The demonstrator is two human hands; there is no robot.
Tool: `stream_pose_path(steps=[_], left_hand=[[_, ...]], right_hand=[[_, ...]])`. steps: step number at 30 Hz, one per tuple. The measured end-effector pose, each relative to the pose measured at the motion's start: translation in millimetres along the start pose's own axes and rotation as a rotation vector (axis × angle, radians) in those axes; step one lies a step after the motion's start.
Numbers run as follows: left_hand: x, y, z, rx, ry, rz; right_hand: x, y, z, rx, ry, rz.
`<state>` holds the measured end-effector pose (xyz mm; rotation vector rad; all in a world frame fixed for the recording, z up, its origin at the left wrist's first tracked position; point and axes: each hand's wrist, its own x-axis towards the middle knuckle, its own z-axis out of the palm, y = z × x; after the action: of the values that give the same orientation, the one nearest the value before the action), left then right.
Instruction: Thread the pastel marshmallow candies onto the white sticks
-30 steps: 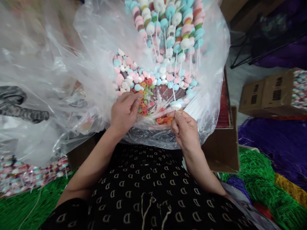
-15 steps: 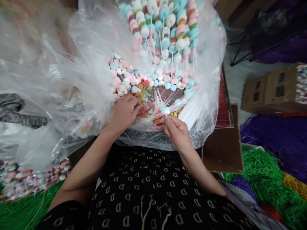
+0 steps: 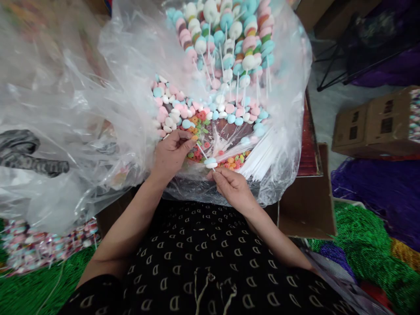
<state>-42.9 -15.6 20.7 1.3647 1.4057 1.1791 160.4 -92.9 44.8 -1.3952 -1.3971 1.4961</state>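
Observation:
My right hand (image 3: 233, 186) pinches the lower end of a thin white stick that carries a blue-and-white marshmallow (image 3: 211, 163). Between the thumb and fingers of my left hand (image 3: 170, 155) is a small orange candy ring (image 3: 194, 138), close to the stick's upper tip. Loose colourful candy rings (image 3: 234, 162) lie beneath and beside both hands. Behind them spreads a heap of pink, white and blue marshmallows (image 3: 229, 108). A bundle of white sticks (image 3: 257, 159) rests to the right of my right hand.
Threaded marshmallow skewers (image 3: 249, 43) are piled at the back on clear plastic (image 3: 127, 100), which also bunches up on the left. At right are an open cardboard box (image 3: 306, 210), a closed carton (image 3: 370, 116) and green shiny strands (image 3: 364, 232). More packed sweets (image 3: 52, 245) lie lower left.
My left hand has lifted from the ring pile with an orange ring in its fingers. My right hand has moved left with the stick, bringing its tip near the left fingers.

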Motion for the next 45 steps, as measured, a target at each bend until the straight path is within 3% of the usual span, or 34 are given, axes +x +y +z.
stream_pose_path(steps=[5, 13, 18, 23, 27, 31, 39, 45], left_hand=[[2, -3, -0.3, 0.028, 0.034, 0.002], [-3, -3, 2.3, 0.018, -0.016, -0.007], [-9, 3, 3.4, 0.109, -0.011, 0.063], [-20, 11, 10.1, 0.172, -0.168, 0.195], [-15, 3, 11.4, -0.154, -0.083, 0.025], [-5, -7, 7.4, -0.392, -0.054, -0.158], [-3, -2, 9.6, -0.518, -0.022, -0.178], [-3, 8, 7.1, -0.392, -0.016, -0.126]], right_hand=[[-3, 4, 0, 0.004, 0.020, -0.009], [-1, 6, 2, -0.023, 0.030, -0.020], [2, -1, 3, -0.105, 0.069, -0.054], [9, -4, 4, -0.143, 0.114, -0.107], [8, -4, 2, 0.037, 0.096, -0.048], [1, -2, 1, 0.113, -0.028, -0.002], [-2, -1, 1, -0.019, -0.027, -0.021], [-2, -7, -5, -0.126, -0.090, -0.072]])
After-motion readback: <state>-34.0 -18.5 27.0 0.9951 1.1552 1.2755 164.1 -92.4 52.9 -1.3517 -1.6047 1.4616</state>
